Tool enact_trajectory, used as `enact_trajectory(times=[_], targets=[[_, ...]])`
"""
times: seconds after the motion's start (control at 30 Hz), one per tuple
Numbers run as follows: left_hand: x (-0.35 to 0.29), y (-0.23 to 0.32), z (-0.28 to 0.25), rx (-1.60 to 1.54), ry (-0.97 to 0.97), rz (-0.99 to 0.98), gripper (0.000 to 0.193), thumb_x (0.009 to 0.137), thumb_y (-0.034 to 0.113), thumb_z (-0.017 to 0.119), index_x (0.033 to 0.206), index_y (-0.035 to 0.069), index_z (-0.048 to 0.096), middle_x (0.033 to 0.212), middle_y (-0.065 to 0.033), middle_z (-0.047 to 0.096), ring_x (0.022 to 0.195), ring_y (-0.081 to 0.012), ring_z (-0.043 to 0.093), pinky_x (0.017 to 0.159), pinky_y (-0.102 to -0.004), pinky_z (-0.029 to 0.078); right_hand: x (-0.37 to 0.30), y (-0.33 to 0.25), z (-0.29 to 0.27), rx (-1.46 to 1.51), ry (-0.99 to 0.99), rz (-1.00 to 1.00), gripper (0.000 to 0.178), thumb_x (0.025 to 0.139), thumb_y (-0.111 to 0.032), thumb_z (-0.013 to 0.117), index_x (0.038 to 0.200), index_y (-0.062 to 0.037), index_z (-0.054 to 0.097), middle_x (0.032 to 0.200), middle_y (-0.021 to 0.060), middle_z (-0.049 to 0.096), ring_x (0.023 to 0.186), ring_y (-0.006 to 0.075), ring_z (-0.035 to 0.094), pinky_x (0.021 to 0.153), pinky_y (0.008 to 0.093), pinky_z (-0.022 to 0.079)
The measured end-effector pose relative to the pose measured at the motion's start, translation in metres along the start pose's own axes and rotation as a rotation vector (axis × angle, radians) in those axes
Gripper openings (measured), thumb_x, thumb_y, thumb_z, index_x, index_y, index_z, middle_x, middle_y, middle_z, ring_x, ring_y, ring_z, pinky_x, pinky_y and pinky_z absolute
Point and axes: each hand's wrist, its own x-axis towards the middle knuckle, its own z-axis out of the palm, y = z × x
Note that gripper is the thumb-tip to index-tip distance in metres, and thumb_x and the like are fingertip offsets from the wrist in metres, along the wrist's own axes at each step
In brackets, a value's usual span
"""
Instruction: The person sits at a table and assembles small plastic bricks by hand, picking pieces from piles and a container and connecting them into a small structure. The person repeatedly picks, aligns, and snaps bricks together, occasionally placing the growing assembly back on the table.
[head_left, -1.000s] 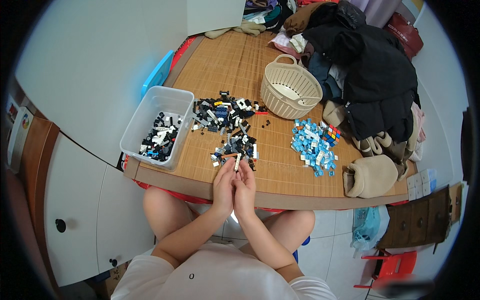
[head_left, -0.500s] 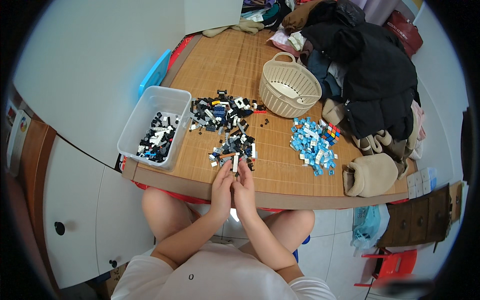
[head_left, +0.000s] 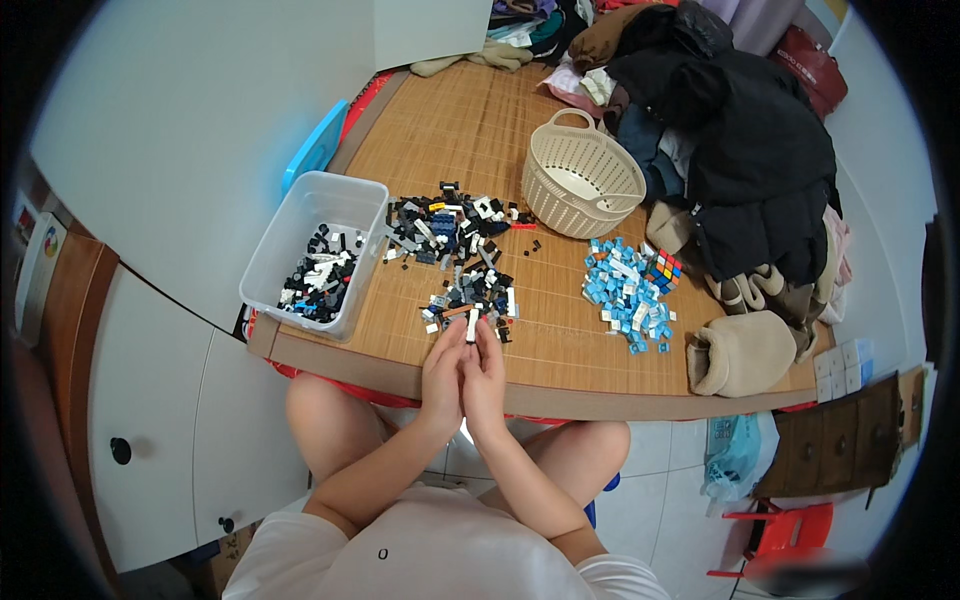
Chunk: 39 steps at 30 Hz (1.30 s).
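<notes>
Near the table's front edge, my left hand (head_left: 440,375) and my right hand (head_left: 486,385) are pressed together, fingers pointing away from me. Between their fingertips stands a long white building brick (head_left: 472,324), pinched from both sides; anything deeper between the palms is hidden. Just past the fingertips lies a loose heap of black, grey and white building bricks (head_left: 482,283). It runs on into a larger mixed heap (head_left: 440,232) farther away, with a few blue, red and yellow pieces in it.
A clear plastic bin (head_left: 364,290) with more bricks stands at the left, beside a blue lid (head_left: 315,148). To the right lie light-blue and white pieces (head_left: 625,295) and a puzzle cube (head_left: 664,271). Behind them are a beige basket (head_left: 560,165) and piled dark clothes (head_left: 760,160).
The whole view has shifted slightly. My hands stay together around the white brick, with only a small movement of the fingers.
</notes>
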Motion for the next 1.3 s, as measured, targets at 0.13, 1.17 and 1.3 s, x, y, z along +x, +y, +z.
enact_trajectory(times=[0.13,1.17,1.3], targets=[[-0.004,-0.003,0.000,0.003,-0.012,0.006,0.048,0.090,0.010,0.040,0.133,-0.005,0.029,0.136,-0.0139,0.035,0.125,-0.0189,0.035,0.103,-0.0287,0.028,-0.006,-0.003,0.000,0.087,0.000,0.034,0.051,0.082,0.009,0.036,0.133,0.0028,0.031,0.135,0.0161,0.034,0.124,0.0215,0.036,0.102,0.0294,0.029],[-0.005,0.012,-0.004,0.073,0.034,0.020,0.048,0.087,0.007,0.038,0.134,-0.001,0.030,0.133,-0.0157,0.037,0.120,-0.0182,0.039,0.098,-0.0292,0.032,-0.007,0.002,0.017,0.051,-0.016,0.027,0.053,0.084,0.007,0.036,0.136,-0.0017,0.027,0.118,0.0109,0.046,0.094,0.0132,0.049,0.083,0.0240,0.041],[-0.007,0.009,-0.001,0.084,0.055,0.002,0.044,0.089,0.010,0.042,0.131,-0.002,0.034,0.132,-0.0134,0.037,0.119,-0.0181,0.039,0.099,-0.0281,0.032,-0.010,-0.005,0.015,0.059,0.006,0.025,0.052,0.084,0.008,0.036,0.135,-0.0027,0.030,0.108,0.0076,0.048,0.088,0.0104,0.048,0.080,0.0219,0.041]])
